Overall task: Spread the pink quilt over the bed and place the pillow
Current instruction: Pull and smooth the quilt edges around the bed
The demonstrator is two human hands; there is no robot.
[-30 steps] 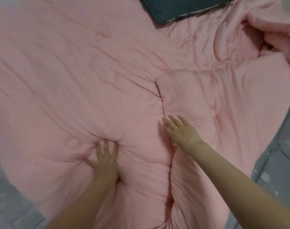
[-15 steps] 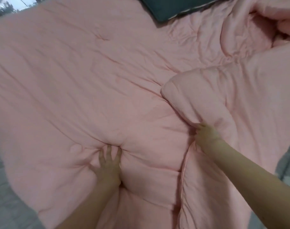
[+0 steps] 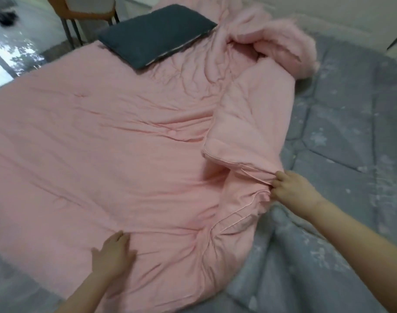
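The pink quilt [image 3: 107, 141] lies flat over the left of the bed [image 3: 342, 136], its right side folded back. The right hand [image 3: 294, 190] pinches that fold; the left hand [image 3: 113, 256] presses flat. A hard tug could drag the dark pillow [image 3: 155, 32] askew.

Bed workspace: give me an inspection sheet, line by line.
Surface: grey patterned bed cover, bare on the right side.
Job's things: pink quilt flat on the left, its right part folded back and bunched; dark pillow lying on the quilt's far end.
Clutter: nothing seen.
Hands: left hand flat on the quilt; right hand gripping the folded edge.
Cables: nothing seen.
Surroundings: chair beyond the bed.
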